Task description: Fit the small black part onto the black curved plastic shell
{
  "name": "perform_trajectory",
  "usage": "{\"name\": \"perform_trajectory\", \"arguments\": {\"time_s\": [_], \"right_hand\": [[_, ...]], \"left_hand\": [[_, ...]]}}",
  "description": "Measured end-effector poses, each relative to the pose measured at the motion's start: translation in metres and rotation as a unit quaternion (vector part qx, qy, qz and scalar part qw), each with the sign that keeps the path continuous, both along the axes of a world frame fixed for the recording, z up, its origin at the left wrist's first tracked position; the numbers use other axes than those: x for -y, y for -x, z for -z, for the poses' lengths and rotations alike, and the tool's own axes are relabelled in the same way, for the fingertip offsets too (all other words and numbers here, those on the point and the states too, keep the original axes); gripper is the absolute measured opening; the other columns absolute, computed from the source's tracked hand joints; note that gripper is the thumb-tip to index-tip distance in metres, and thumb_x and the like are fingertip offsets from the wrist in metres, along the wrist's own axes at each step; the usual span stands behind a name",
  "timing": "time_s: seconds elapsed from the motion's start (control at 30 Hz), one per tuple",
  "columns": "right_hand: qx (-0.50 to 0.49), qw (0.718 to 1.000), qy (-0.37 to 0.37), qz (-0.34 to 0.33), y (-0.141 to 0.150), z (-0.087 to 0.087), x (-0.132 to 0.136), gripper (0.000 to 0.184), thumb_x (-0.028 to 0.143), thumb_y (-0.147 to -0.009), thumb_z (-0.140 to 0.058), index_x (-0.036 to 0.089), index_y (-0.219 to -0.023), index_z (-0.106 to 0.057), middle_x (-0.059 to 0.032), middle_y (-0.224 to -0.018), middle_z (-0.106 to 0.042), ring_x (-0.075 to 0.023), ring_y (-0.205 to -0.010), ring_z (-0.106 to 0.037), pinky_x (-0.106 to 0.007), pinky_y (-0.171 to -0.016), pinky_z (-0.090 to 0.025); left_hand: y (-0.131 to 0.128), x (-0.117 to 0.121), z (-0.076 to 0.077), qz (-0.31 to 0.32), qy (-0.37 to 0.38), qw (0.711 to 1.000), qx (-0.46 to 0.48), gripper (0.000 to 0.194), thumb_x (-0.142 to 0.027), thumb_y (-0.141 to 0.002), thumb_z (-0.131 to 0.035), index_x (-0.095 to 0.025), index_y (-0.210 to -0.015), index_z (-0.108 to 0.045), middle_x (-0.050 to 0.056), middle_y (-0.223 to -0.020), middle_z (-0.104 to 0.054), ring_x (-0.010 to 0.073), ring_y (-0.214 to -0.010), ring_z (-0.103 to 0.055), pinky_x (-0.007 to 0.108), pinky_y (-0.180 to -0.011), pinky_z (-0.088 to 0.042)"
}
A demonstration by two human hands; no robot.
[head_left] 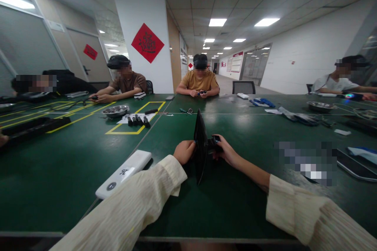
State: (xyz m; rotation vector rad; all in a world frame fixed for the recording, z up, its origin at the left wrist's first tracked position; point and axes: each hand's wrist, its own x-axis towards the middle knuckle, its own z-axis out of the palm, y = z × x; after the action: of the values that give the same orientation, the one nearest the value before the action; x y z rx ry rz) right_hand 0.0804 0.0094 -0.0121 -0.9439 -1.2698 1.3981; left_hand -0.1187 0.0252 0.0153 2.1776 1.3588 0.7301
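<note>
A thin, dark panel [200,147] stands almost edge-on to me above the green table, so its broad faces barely show. My left hand [185,151] is closed at its left side, with the fingertips partly hidden by the panel's edge. A small black bracket-like piece [211,145] juts from the panel's right side. Around the outer end of that piece, my right hand [224,151] is closed, thumb on top. Left of my left forearm lies a white oblong device [125,173] with a round button and a number label.
On the green table [165,219] are several black cylinders [138,120], a metal bowl [116,111], pliers [186,111], gloves [297,117] and another bowl [321,106]. A dark-framed flat item [356,166] lies at right. Other people sit around the table.
</note>
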Motion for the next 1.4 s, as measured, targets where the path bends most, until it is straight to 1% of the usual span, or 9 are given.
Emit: {"name": "perform_trajectory", "arguments": {"time_s": [0.17, 0.23, 0.43, 0.6, 0.67, 0.9, 1.1, 1.33, 1.4], "right_hand": [[0.0, 1.0, 0.0, -0.009, -0.0005, 0.0016, -0.0008, 0.041, 0.037, -0.075, -0.044, 0.024, -0.114, -0.034, 0.0045, -0.06, -0.056, -0.0141, -0.044, -0.057, -0.022, -0.038, -0.038], [0.002, 1.0, 0.002, -0.006, -0.0002, 0.0015, -0.0009, 0.042, 0.036, -0.075, -0.043, 0.024, -0.114, -0.034, 0.0045, -0.06, -0.057, -0.0142, -0.043, -0.057, -0.022, -0.038, -0.038], [0.0, 1.0, 0.002, -0.004, -0.0004, 0.0012, -0.0008, 0.044, 0.035, -0.075, -0.043, 0.023, -0.115, -0.032, 0.0038, -0.061, -0.058, -0.0141, -0.043, -0.057, -0.023, -0.038, -0.038], [0.003, 1.0, 0.004, -0.003, 0.0003, -0.0019, 0.0017, 0.043, 0.037, -0.074, -0.044, 0.024, -0.113, -0.033, 0.0046, -0.061, -0.057, -0.0142, -0.043, -0.057, -0.023, -0.038, -0.037], [0.003, 1.0, 0.002, -0.004, 0.0006, -0.003, 0.0024, 0.042, 0.038, -0.074, -0.044, 0.024, -0.113, -0.034, 0.0046, -0.06, -0.056, -0.0143, -0.043, -0.057, -0.023, -0.038, -0.037], [-0.001, 1.0, 0.005, -0.01, -0.0006, -0.0019, 0.0016, 0.042, 0.036, -0.076, -0.043, 0.024, -0.114, -0.033, 0.0046, -0.059, -0.057, -0.0145, -0.044, -0.057, -0.023, -0.039, -0.037], [0.002, 1.0, 0.003, -0.005, 0.0007, -0.0033, 0.0028, 0.041, 0.036, -0.075, -0.043, 0.023, -0.113, -0.033, 0.0041, -0.059, -0.058, -0.0145, -0.043, -0.057, -0.023, -0.039, -0.038], [0.002, 1.0, 0.0, -0.008, 0.0003, -0.002, 0.0013, 0.04, 0.034, -0.077, -0.042, 0.022, -0.115, -0.033, 0.0034, -0.058, -0.058, -0.0147, -0.043, -0.056, -0.022, -0.038, -0.038], [0.001, 1.0, -0.001, -0.006, 0.0002, -0.0013, 0.0006, 0.041, 0.034, -0.077, -0.042, 0.022, -0.115, -0.033, 0.0031, -0.058, -0.059, -0.0147, -0.043, -0.056, -0.022, -0.038, -0.038]], "left_hand": [[-0.0002, -0.0004, 0.0013, -0.005, 0.007, 1.0, 0.008, 0.054, -0.048, -0.085, -0.017, -0.016, -0.055, -0.05, 0.003, -0.049, -0.052, 0.015, -0.053, -0.05, 0.025, -0.053, -0.035], [-0.0003, -0.0015, 0.0023, 0.007, 0.011, 1.0, 0.012, 0.053, -0.049, -0.085, -0.018, -0.017, -0.056, -0.05, 0.002, -0.048, -0.051, 0.0148, -0.052, -0.05, 0.025, -0.053, -0.035], [-0.0001, -0.0037, 0.0038, 0.02, 0.033, 0.998, 0.04, 0.042, -0.041, -0.083, -0.024, -0.017, -0.058, -0.049, 0.001, -0.049, -0.051, 0.0141, -0.051, -0.049, 0.025, -0.052, -0.036], [-0.0003, -0.0019, 0.0033, 0.003, 0.053, 0.998, 0.046, 0.058, -0.055, -0.084, -0.015, -0.018, -0.052, -0.047, 0.001, -0.046, -0.049, 0.0148, -0.052, -0.05, 0.026, -0.054, -0.037], [-0.0004, -0.0018, 0.0032, 0.003, 0.048, 0.998, 0.041, 0.059, -0.058, -0.083, -0.017, -0.017, -0.053, -0.048, 0.001, -0.046, -0.05, 0.0149, -0.052, -0.05, 0.026, -0.053, -0.036], [0.0001, -0.0032, 0.0032, 0.029, 0.035, 0.998, 0.034, 0.049, -0.049, -0.083, -0.021, -0.017, -0.06, -0.05, 0.001, -0.047, -0.051, 0.0146, -0.051, -0.049, 0.025, -0.053, -0.035], [-0.0004, -0.0025, 0.0039, 0.012, 0.044, 0.998, 0.036, 0.057, -0.055, -0.084, -0.015, -0.018, -0.053, -0.046, 0.001, -0.046, -0.05, 0.0153, -0.051, -0.05, 0.026, -0.054, -0.035], [-0.0002, -0.0009, 0.0011, 0.024, 0.031, 0.999, 0.03, 0.049, -0.048, -0.083, -0.021, -0.017, -0.061, -0.051, 0.001, -0.048, -0.051, 0.0145, -0.051, -0.049, 0.026, -0.052, -0.035], [0.0002, -0.0005, 0.0014, 0.018, 0.037, 0.999, 0.034, 0.053, -0.05, -0.084, -0.018, -0.017, -0.057, -0.05, 0.001, -0.048, -0.051, 0.015, -0.053, -0.05, 0.026, -0.054, -0.036]]}}
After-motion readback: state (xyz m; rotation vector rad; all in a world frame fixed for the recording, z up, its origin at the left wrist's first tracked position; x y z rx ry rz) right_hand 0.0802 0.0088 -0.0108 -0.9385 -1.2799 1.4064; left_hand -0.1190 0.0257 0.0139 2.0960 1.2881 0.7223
